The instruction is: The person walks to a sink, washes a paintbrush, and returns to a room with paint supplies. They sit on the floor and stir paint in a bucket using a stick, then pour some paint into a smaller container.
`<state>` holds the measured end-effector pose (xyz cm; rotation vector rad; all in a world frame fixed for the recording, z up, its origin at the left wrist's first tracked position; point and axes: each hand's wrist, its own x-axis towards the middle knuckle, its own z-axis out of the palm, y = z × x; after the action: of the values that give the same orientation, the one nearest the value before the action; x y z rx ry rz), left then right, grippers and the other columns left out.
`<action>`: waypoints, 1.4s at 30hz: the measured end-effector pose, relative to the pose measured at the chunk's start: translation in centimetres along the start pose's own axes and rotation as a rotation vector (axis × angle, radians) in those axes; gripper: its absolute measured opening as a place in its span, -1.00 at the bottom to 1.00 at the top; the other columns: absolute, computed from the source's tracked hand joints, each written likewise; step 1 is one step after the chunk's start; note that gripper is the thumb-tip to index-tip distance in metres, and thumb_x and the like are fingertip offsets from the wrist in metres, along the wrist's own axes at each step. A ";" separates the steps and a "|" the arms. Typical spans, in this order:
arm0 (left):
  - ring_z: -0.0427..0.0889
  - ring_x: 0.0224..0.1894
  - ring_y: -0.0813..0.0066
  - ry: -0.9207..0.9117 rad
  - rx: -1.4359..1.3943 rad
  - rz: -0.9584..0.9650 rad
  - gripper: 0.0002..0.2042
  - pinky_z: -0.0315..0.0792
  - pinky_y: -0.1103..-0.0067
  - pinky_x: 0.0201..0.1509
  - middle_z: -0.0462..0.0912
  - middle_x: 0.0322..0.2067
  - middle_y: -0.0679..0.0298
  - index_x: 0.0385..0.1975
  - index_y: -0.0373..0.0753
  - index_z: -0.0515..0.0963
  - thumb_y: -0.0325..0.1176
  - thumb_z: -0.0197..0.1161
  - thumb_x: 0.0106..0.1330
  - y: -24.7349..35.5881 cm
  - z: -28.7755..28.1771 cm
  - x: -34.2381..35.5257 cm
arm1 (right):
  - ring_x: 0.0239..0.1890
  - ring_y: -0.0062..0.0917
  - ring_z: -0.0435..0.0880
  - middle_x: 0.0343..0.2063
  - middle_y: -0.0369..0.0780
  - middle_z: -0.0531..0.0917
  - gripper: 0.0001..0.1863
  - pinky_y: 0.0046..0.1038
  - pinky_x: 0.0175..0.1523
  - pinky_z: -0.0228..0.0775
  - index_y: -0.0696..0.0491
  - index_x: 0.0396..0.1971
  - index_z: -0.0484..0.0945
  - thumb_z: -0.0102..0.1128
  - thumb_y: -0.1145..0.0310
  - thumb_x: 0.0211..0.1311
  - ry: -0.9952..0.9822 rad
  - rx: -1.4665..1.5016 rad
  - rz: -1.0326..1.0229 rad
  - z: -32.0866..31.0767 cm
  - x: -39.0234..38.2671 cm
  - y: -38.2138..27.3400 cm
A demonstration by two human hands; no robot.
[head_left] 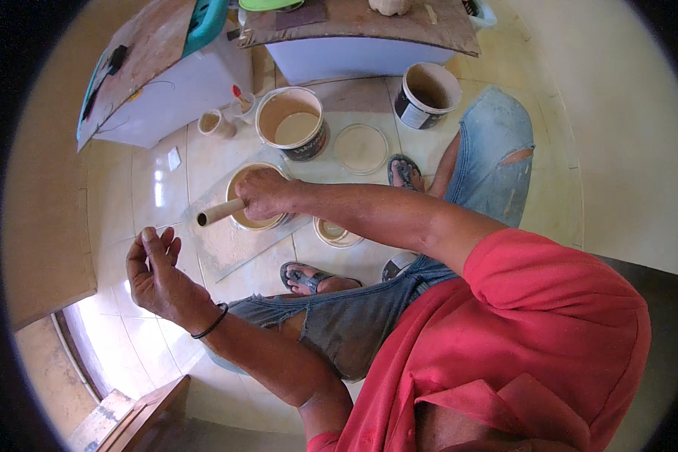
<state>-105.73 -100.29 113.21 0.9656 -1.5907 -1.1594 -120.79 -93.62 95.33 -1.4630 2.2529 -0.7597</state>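
My right hand (267, 193) is wrapped round a pale hollow tube (222, 212), whose open end points left. It is held above a bucket (233, 181) with beige material inside, and my hand and forearm cover part of the rim. My left hand (158, 279), with a black band at the wrist, is raised to the left of the tube and apart from it. Its thumb and fingers are drawn together in a pinch; anything between them is too small to make out. The bucket stands on a flat, beige-smeared board (211, 252) on the floor.
Beyond stand a bucket of beige liquid (292, 111), a darker-walled bucket (429, 92), a small cup (217, 125) and a container with a red-tipped tool (242, 102). Round lids (361, 148) lie near my sandalled feet. White boxes topped with brown boards (354, 21) are at the back.
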 end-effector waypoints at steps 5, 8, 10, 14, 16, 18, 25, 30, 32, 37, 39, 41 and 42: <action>0.76 -0.27 0.35 -0.034 0.007 0.013 -0.80 0.66 0.56 -0.25 0.70 -0.27 0.11 -0.19 -0.39 0.61 -0.36 0.36 0.37 0.2 0.7 -0.4 | -0.29 -0.08 0.75 -0.43 0.02 0.72 -0.84 -0.11 -0.13 0.57 0.06 -0.52 0.71 0.30 0.32 -0.12 0.023 0.387 0.087 1.9 0.3 0.6; 0.74 -0.32 0.44 -0.023 0.020 0.024 -0.83 0.63 0.60 -0.28 0.69 -0.29 0.13 -0.22 -0.41 0.61 -0.40 0.32 0.39 0.1 0.2 -0.5 | -0.36 -0.10 0.73 -0.48 -0.02 0.71 -0.88 -0.08 -0.22 0.52 0.05 -0.55 0.64 0.25 0.32 0.01 0.080 0.333 -0.110 2.5 0.8 1.0; 0.74 -0.32 0.45 -0.005 0.026 0.018 -0.83 0.63 0.60 -0.28 0.68 -0.31 0.14 -0.23 -0.41 0.61 -0.40 0.33 0.39 0.2 0.0 -0.6 | -0.30 -0.11 0.74 -0.43 -0.02 0.72 -0.88 -0.08 -0.19 0.52 0.03 -0.49 0.64 0.26 0.31 -0.01 0.063 0.199 -0.272 1.8 1.4 1.5; 0.74 -0.32 0.43 0.031 0.033 0.007 -0.81 0.66 0.58 -0.28 0.68 -0.30 0.12 -0.22 -0.43 0.61 -0.39 0.34 0.38 0.4 -0.6 -0.5 | -0.23 -0.07 0.75 -0.39 0.03 0.73 -0.79 -0.10 -0.12 0.57 0.08 -0.47 0.70 0.27 0.30 -0.12 -0.046 -0.001 -0.027 -1.0 1.7 0.7; 0.75 -0.30 0.39 0.036 0.034 0.001 -0.78 0.68 0.54 -0.27 0.68 -0.28 0.08 -0.20 -0.45 0.61 -0.38 0.36 0.36 0.2 -0.7 -0.4 | -0.35 -0.12 0.75 -0.49 0.00 0.71 -0.82 -0.13 -0.18 0.57 0.08 -0.49 0.68 0.27 0.30 -0.10 -0.136 0.114 0.024 -2.0 1.1 -0.4; 0.75 -0.31 0.39 0.033 0.014 0.005 -0.79 0.68 0.56 -0.27 0.69 -0.29 0.08 -0.20 -0.44 0.62 -0.38 0.35 0.37 0.3 -0.8 -0.4 | -0.42 -0.17 0.72 -0.52 -0.02 0.70 -0.86 -0.16 -0.22 0.55 0.06 -0.54 0.62 0.26 0.30 -0.06 -0.190 0.235 0.003 -1.3 1.1 -0.4; 0.74 -0.36 0.49 0.025 -0.031 0.012 -0.83 0.65 0.62 -0.29 0.71 -0.39 0.17 -0.24 -0.43 0.63 -0.41 0.33 0.39 0.9 -1.0 -0.5 | -0.38 -0.06 0.68 -0.47 -0.01 0.68 -0.81 -0.12 -0.21 0.54 0.05 -0.48 0.63 0.22 0.26 -0.03 0.026 0.148 -0.255 1.0 1.8 1.6; 0.72 -0.36 0.55 0.022 -0.031 0.015 -0.83 0.64 0.62 -0.26 0.71 -0.46 0.19 -0.25 -0.41 0.62 -0.39 0.33 0.40 0.7 -1.7 -0.4 | -0.27 -0.13 0.75 -0.40 0.00 0.73 -0.76 -0.10 -0.10 0.57 0.05 -0.41 0.71 0.18 0.36 -0.13 -0.085 0.046 0.007 -2.7 1.2 -1.8; 0.72 -0.36 0.56 0.026 -0.035 -0.010 -0.83 0.64 0.60 -0.25 0.71 -0.46 0.18 -0.25 -0.41 0.62 -0.38 0.32 0.40 0.9 -1.9 -0.3 | -0.37 -0.20 0.77 -0.46 0.00 0.73 -0.80 -0.15 -0.18 0.60 0.09 -0.44 0.70 0.19 0.36 -0.09 -0.167 0.103 0.008 -2.3 1.6 -1.9; 0.72 -0.37 0.55 0.017 -0.031 -0.007 -0.83 0.63 0.61 -0.27 0.71 -0.46 0.18 -0.25 -0.41 0.61 -0.39 0.32 0.40 0.9 -2.2 -0.1 | -0.61 -0.53 0.64 -0.60 -0.19 0.67 -0.82 -0.44 -0.49 0.48 0.12 -0.51 0.60 0.27 0.30 0.06 -0.135 0.774 0.109 1.1 2.4 -0.1; 0.73 -0.36 0.50 0.013 -0.030 0.011 -0.81 0.65 0.60 -0.27 0.70 -0.43 0.17 -0.25 -0.43 0.62 -0.38 0.33 0.39 1.0 -2.3 0.0 | -0.62 -0.48 0.64 -0.58 -0.17 0.67 -0.77 -0.40 -0.48 0.48 0.14 -0.52 0.59 0.26 0.25 0.07 -0.084 0.384 -0.166 1.8 4.5 3.7; 0.75 -0.33 0.43 0.033 0.018 0.015 -0.77 0.68 0.57 -0.27 0.69 -0.35 0.13 -0.23 -0.47 0.62 -0.36 0.35 0.38 0.4 -3.5 0.1 | -0.57 -0.28 0.66 -0.56 -0.10 0.69 -0.73 -0.26 -0.34 0.53 0.15 -0.54 0.62 0.23 0.22 -0.03 -0.052 0.145 -0.269 0.9 4.6 3.5; 0.75 -0.34 0.42 0.044 0.012 0.014 -0.77 0.68 0.57 -0.28 0.69 -0.35 0.12 -0.23 -0.47 0.62 -0.36 0.36 0.37 0.1 -4.2 -0.1 | -0.51 -0.11 0.70 -0.54 -0.04 0.71 -0.72 -0.15 -0.22 0.58 0.14 -0.55 0.65 0.22 0.20 -0.12 -0.034 0.091 -0.234 -1.6 3.7 1.1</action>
<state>-101.71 -101.22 113.92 0.9804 -1.5681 -1.1129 -124.01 -96.25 95.89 -1.7008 2.0170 -0.8861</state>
